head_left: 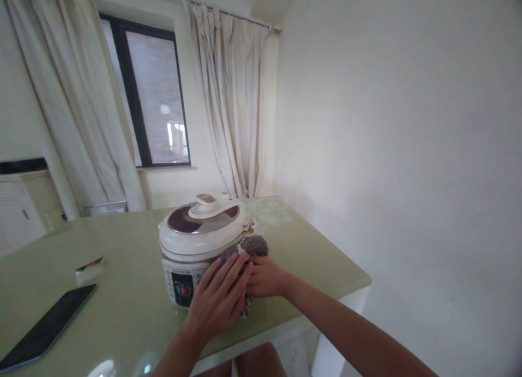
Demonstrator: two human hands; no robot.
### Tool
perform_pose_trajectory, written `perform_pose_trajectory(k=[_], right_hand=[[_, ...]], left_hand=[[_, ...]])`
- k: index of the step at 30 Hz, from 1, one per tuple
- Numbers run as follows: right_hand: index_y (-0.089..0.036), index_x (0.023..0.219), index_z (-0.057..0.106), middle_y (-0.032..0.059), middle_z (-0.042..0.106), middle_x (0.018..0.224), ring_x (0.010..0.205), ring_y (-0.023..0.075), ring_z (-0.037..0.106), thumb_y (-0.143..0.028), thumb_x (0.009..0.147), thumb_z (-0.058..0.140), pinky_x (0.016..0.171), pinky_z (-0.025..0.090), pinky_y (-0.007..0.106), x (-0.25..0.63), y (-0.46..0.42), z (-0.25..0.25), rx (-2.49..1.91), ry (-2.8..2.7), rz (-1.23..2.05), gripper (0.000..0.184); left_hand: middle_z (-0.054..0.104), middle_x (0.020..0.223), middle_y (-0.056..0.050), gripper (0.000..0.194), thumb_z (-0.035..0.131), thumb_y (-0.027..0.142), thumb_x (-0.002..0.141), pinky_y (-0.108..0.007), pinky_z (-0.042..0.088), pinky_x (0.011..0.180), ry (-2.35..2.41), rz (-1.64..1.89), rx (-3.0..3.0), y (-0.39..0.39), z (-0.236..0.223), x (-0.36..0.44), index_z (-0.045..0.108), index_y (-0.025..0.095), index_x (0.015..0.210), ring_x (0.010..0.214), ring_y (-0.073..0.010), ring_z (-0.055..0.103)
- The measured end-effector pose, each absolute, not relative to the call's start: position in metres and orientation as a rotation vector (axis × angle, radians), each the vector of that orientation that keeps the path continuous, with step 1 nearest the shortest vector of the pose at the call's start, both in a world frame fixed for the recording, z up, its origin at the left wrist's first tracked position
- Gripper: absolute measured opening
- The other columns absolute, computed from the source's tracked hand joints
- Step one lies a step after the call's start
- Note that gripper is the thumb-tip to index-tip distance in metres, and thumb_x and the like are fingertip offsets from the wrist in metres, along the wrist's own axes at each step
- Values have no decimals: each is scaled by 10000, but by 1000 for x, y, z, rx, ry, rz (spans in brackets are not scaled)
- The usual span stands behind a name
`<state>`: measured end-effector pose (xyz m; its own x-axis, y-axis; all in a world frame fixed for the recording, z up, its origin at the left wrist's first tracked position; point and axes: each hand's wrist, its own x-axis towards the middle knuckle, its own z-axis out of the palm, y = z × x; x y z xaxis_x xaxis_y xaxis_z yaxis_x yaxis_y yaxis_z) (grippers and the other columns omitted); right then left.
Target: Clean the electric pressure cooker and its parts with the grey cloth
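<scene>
A white electric pressure cooker (204, 230) with a dark-panelled lid stands on the table, lid on, its control panel facing me. A grey cloth (256, 245) is bunched against its right front side. My left hand (222, 292) lies over the cloth and the cooker's front, fingers stretched out and slightly spread. Right beside it, my right hand (265, 276) grips the cloth with curled fingers, close to the left fingertips. Part of the cloth hangs below the hands. The left hand hides the right side of the panel and some of the right fingers.
The pale green table (126, 246) has its right edge near a white wall (399, 148). A dark flat tablet-like slab (51, 325) lies at the left, with a small thin brown-and-white item (89, 264) beyond it. Behind are a window (157, 99) and curtains (236, 94).
</scene>
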<state>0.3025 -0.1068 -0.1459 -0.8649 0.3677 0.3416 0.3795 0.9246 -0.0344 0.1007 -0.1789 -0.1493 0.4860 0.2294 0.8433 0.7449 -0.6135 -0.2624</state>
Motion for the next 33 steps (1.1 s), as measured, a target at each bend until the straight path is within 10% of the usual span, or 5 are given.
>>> perform_pose_trajectory(k=[12,15,18,21,33], right_hand=[[-355,1446,642,1,490,1676,1649,211,251,-371,983,679,1366,189,437,233,-136,-46,-309,-2616,-456,464],[-231,1422,673,95,586,1591,1517,266,491,-261,752,916,1299,315,369,228,-119,18,-93,-2816,-150,713],[-185,1313,740,70,746,1369,1261,206,693,-253,868,826,1128,479,294,232,-92,58,-76,-2857,285,458],[-228,1200,792,19,800,1229,1170,178,728,-229,1021,630,1058,504,308,230,-68,63,-355,-2558,404,241],[-280,1376,667,46,780,1296,1145,235,737,-443,1162,342,956,525,345,187,-26,14,-934,-2285,151,422]], left_hand=[[449,1697,-106,803,653,414,948,-533,296,1319,-993,-1181,-1913,-198,-104,78,377,281,1691,1590,-344,390],[384,1736,-123,863,610,474,968,-566,365,1274,-1092,-1208,-1939,-183,-89,54,257,269,1729,1582,-385,391],[425,1714,-129,928,656,487,950,-550,388,1265,-1165,-1200,-1967,-168,-83,29,213,271,1736,1558,-383,430],[517,1650,-103,835,672,527,929,-545,380,1274,-1259,-1246,-1993,-160,-77,7,374,315,1680,1511,-378,491],[834,1054,-113,608,656,728,683,-507,551,1049,-2071,-1298,-2306,-45,8,-58,843,231,979,1078,-426,743]])
